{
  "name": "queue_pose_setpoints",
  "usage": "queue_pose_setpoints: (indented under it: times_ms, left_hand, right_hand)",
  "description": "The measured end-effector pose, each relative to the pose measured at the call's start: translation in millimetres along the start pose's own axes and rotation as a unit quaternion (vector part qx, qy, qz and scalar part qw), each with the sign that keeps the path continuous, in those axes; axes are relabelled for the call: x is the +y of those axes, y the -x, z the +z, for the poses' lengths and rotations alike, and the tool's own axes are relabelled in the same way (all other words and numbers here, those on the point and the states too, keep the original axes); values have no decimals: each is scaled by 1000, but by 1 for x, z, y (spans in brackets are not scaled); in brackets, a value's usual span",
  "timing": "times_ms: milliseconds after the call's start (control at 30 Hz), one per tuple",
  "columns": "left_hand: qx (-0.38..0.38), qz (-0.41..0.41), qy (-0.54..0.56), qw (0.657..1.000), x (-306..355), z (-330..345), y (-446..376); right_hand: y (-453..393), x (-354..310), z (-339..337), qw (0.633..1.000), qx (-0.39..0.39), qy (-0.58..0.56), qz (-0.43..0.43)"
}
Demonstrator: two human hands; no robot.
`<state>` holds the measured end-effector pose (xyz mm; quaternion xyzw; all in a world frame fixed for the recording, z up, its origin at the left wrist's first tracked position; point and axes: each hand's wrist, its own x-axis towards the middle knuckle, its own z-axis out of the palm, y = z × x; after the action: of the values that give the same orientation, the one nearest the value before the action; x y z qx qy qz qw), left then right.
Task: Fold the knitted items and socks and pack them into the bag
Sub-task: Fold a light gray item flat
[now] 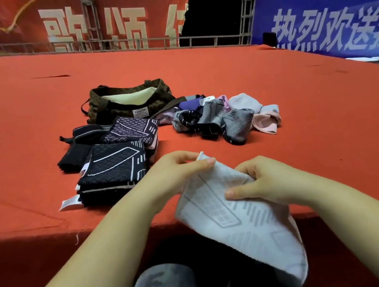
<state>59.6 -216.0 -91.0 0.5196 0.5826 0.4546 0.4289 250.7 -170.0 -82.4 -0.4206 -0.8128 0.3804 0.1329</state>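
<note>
Pale grey knitted piece pinched at its top corner by left hand, gripped along the edge by right hand, over the near rim of red surface. Beyond: folded dark knits, loose socks, open bag.

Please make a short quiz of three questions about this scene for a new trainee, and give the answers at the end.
1. True or false: the white knitted item lies flat on the red table.
2. Where is the pile of unfolded socks relative to the brown bag? A) to its right B) inside it C) to its left
3. Fill in: the stack of dark folded items lies ____ the bag, on the person's side.

Key
1. False: the left hand and right hand both grip it, and it hangs over the table's near edge.
2. A
3. In front of.
</note>
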Motion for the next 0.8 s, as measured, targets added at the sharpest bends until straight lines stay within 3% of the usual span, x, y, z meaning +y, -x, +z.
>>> queue_pose_setpoints:
  times_ms: [133, 267, 367, 467, 533, 567, 600, 700, 733, 800]
  left_hand:
    - [99, 70, -169, 978, 6, 7, -16]
    - [138, 51, -232, 961, 0, 7, -35]
    - [168, 40, -288, 942, -9, 4, -46]
    - [188, 10, -319, 929, -17, 3, -53]
    - [177, -7, -377, 909, -26, 8, -54]
    - [171, 8, -448, 877, -33, 13, -54]
    - [165, 51, -506, 845, -38, 20, -54]
    - [51, 191, -539, 819, -50, 45, -50]
    - [-13, 178, -557, 811, -53, 50, -49]
    - [-114, 77, -587, 798, -64, 54, -49]
  right_hand:
    - [-12, -5, -16, 999, -38, 5, 27]
    - [-19, 4, -40, 994, -68, 36, 80]
    - [-29, 20, -60, 979, -47, 155, 124]
    - [-40, 44, -70, 975, 15, 172, 138]
    - [-48, 64, -66, 976, 61, 153, 144]
    - [-51, 74, -62, 973, 82, 154, 151]
    - [-53, 82, -57, 969, 97, 160, 163]
    - [-51, 94, -46, 962, 110, 146, 203]
    - [-49, 95, -46, 961, 113, 129, 219]
    - [-43, 96, -51, 958, 103, 102, 248]
